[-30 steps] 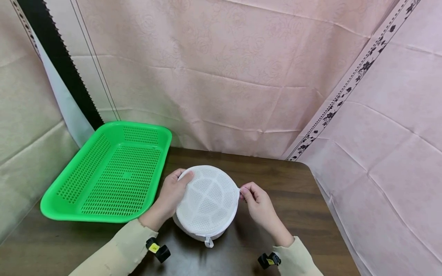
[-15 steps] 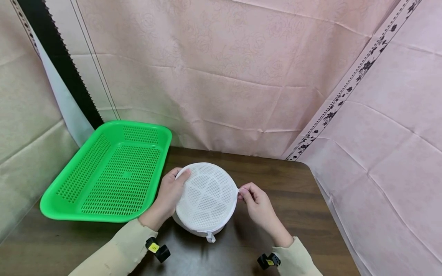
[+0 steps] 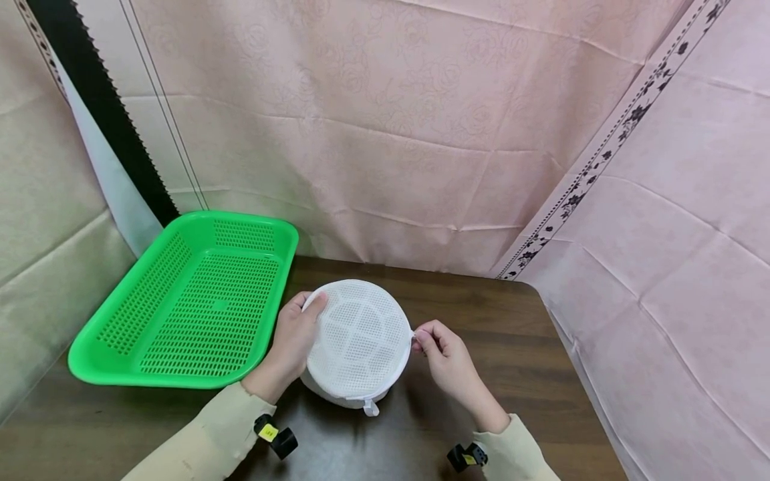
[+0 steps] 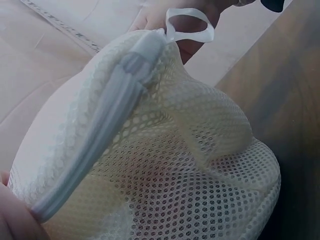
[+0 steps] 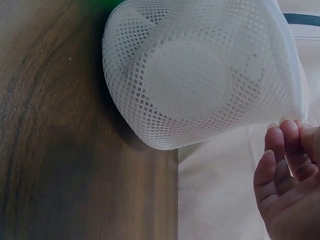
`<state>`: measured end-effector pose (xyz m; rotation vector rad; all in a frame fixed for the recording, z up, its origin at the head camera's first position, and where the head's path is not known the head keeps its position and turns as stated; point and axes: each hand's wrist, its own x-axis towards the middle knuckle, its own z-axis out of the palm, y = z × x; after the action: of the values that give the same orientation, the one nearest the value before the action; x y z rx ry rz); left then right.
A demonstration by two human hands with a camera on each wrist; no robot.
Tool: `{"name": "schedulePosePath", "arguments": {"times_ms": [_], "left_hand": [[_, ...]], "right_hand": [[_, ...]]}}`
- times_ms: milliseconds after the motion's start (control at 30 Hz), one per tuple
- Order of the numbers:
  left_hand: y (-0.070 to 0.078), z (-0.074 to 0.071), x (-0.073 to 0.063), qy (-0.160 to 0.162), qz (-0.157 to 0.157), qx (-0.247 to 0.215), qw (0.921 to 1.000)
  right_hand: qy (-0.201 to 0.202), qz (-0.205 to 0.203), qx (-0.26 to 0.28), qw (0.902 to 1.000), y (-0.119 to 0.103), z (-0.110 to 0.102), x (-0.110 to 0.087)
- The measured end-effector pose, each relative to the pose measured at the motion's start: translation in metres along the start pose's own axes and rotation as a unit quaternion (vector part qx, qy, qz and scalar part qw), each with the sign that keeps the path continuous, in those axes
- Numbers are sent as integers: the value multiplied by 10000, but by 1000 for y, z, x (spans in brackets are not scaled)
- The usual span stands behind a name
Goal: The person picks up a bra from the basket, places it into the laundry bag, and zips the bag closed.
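Observation:
A round white mesh laundry bag (image 3: 361, 341) stands over the table in the head view, its flat top facing up and its side wall below. My left hand (image 3: 295, 337) grips its left rim, thumb on top. At the right rim, my right hand (image 3: 445, 354) pinches a small bit at the edge; the fingers hide what exactly. A zipper (image 4: 100, 140) runs along the rim in the left wrist view, with a white loop (image 4: 192, 36) near its end. Through the mesh (image 5: 185, 80) in the right wrist view a pale round shape shows faintly.
A green perforated plastic basket (image 3: 265, 347) stands to the left of the bag, close to my left forearm. The dark wooden table (image 3: 499, 321) ends at a pale patterned cloth (image 3: 421, 133) behind and to the right.
The bag has shifted slightly back and left, and its front loop has moved up and right. My left hand has moved slightly with it; the right hand keeps its pinch, drifting slightly left.

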<state>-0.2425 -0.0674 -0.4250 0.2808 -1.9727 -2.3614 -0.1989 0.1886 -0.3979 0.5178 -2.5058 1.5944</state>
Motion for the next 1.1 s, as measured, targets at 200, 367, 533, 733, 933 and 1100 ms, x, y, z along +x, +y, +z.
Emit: {"name": "schedulePosePath", "arguments": {"times_ms": [200, 367, 533, 733, 933, 1100], "left_hand": [[-1, 0, 0, 81, 25, 60, 9999], [-1, 0, -1, 205, 179, 21, 9996], [-2, 0, -1, 201, 239, -167, 9994], [-3, -3, 5, 471, 215, -477, 9975], [-3, -5, 7, 732, 254, -673, 9947], [-2, -5, 5, 882, 329, -764, 9926]], "right_hand": [[7, 75, 46, 10000, -2, 1, -1], [-12, 138, 41, 9999, -2, 3, -2], [29, 5, -45, 10000, -1, 4, -4], [-99, -236, -254, 9994, 1, 9, -7], [-159, -200, -392, 9989, 27, 17, -8], [-248, -236, -424, 9985, 35, 20, -9]]}}
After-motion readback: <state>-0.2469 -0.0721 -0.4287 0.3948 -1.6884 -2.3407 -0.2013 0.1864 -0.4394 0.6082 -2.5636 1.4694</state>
